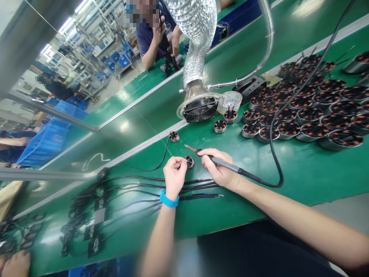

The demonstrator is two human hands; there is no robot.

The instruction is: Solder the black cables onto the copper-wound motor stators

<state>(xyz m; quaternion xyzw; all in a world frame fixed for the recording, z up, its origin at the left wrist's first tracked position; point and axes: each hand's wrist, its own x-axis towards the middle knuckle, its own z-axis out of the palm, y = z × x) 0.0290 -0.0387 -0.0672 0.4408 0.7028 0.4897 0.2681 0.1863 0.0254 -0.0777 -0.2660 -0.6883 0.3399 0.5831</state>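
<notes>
My right hand point(217, 165) is closed around a soldering iron point(227, 165), its bare tip pointing left, above the bench and apart from the parts. My left hand point(175, 173), with a blue band at the wrist, is closed in a pinch on a thin strand of solder wire point(166, 147) that runs down from the upper left. Its fingertips are at a small round motor stator point(190, 163) with copper windings, and partly cover it. Another stator point(174, 136), with a black cable attached, sits just beyond. Several black cables point(198, 187) with stripped ends lie under my wrists.
Many stators in metal rings point(314, 130) stand in rows at right. A fume extractor hood point(198, 105) on a foil duct hangs at the back, near a white cup point(232, 100). Boards with cables point(93, 227) lie at left. A person point(152, 42) sits across the bench; another person's hand point(17, 265) shows lower left.
</notes>
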